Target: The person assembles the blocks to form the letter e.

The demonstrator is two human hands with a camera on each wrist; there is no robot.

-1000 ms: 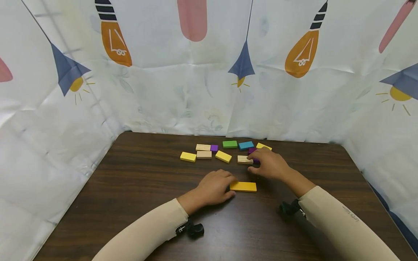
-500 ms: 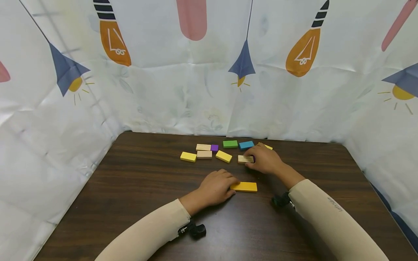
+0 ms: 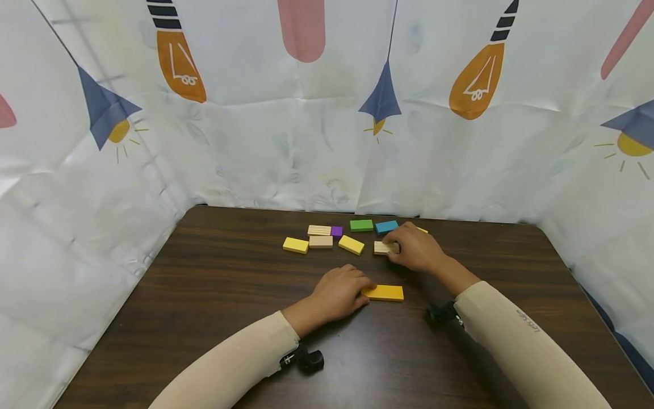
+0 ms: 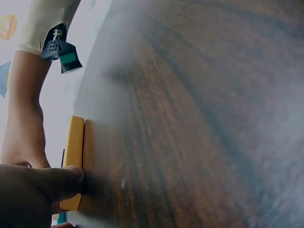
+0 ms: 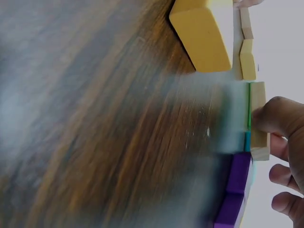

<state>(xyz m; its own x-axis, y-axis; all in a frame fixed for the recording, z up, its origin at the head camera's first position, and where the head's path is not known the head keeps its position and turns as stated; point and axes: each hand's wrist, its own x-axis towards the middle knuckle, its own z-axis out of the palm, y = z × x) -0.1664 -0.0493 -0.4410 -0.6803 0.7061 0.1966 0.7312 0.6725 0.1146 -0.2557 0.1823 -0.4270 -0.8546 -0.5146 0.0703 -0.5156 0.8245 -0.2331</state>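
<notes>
My left hand [image 3: 339, 294] grips the left end of a long orange-yellow wooden block [image 3: 386, 293] lying on the table. In the left wrist view the thumb presses the near side of that block [image 4: 74, 142]; most of the other fingers are hidden. Farther back, my right hand [image 3: 416, 247] pinches the right end of a plain wooden block [image 3: 383, 248]. The right wrist view has the thumb on the near face of this plain block [image 5: 258, 102], with fingers behind it. Purple blocks [image 5: 237, 175] lie close beside it there, hidden under the hand in the head view.
Along the back of the dark wooden table [image 3: 204, 272] lie a green block [image 3: 361, 225], a blue block [image 3: 386, 227], a small purple block [image 3: 336, 231], a tan block [image 3: 321, 242], a striped wooden block [image 3: 319, 230] and several yellow blocks [image 3: 296, 245]. A printed white curtain [image 3: 255, 153] hangs behind.
My right hand has moved slightly left and away, from beside the purple blocks onto the plain wooden block, and has taken hold of it. The left hand stays on the orange-yellow block.
</notes>
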